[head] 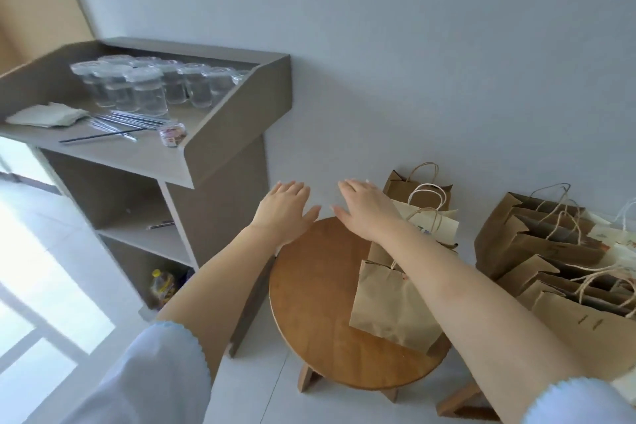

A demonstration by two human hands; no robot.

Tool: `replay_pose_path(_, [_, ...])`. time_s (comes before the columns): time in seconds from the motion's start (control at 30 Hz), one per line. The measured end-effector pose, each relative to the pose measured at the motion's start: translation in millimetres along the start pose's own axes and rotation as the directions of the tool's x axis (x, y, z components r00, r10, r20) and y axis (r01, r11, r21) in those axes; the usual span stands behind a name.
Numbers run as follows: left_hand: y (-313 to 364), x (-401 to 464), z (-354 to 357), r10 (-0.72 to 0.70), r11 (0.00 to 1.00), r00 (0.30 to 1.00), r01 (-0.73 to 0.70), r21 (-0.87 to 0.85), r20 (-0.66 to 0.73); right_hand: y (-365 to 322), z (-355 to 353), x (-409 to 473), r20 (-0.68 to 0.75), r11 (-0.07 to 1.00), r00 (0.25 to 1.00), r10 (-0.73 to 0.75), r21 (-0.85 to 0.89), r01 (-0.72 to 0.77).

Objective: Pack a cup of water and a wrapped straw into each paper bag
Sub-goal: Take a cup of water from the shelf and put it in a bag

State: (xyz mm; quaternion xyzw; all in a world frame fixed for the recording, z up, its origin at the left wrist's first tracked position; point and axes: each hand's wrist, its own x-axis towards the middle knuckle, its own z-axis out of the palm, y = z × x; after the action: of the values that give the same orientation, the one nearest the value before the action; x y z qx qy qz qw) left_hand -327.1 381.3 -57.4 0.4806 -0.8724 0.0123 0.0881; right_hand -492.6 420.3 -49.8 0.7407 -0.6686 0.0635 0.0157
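Nearest the camera, two pale blue sleeves (161,372) are seen, from which bare forearms are stretched forward over a round wooden stool (320,313). Flat, empty-looking paper bags (395,306) are stacked on the stool's right side, partly overhanging its edge, with more of the stack running back toward the wall. On the near right, a second group of opened bags (564,251) is stood on what appears to be another low stand; their contents cannot be made out. Above the far rim of the stool, the left hand (284,208) and the right hand (364,208) are held palm down with fingers straight and spread, and nothing is gripped by either. Farther off on the left, a grey cabinet (220,144) is set against the wall; on its raised-edged top a cluster of lidded clear cups of water (151,86) is stood, with wrapped straws (120,124) laid loose in front of them, a folded cloth (48,113) at the left and a small jar (172,134) at the right. No cup or straw is yet near a bag, so packing is judged barely begun. The overhanging flat bags could be knocked off the stool by a passing forearm, and a cup set into an unopened or leaning bag could be tipped and spilled.
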Motion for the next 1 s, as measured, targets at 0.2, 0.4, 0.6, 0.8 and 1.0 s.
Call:
replay_pose_path(0.2, [-90.3,-21.9,-39.9,-0.157,0.987,0.985,0.159,0.012,-0.076,-82.0,-26.9,49.8,0.003,0.995,0.995,-0.098,0.011,0.098])
replay_pose_path(0.4, [-199.9,-53.6,-63.1,-0.272,0.961,0.957,0.276,0.031,-0.099,-181.1,-29.7,111.4,-0.024,0.986,0.987,-0.161,0.037,0.161])
replay_pose_path(0.6, [-312.4,-69.6,-78.3,-0.367,0.928,0.926,0.371,0.031,-0.09,-273.8,-20.6,178.7,-0.042,0.977,0.977,-0.211,0.026,0.212])
replay_pose_path(0.8, [-384.1,-58.0,-76.8,-0.367,0.929,0.929,0.368,0.033,-0.041,-316.4,-13.8,234.0,-0.026,0.984,0.984,-0.176,0.029,0.176])
replay_pose_path(1.0, [-424.4,-21.1,-66.4,-0.348,0.937,0.937,0.348,-0.016,-0.024,-329.4,-8.6,289.0,-0.003,0.988,0.988,-0.151,-0.014,0.151])
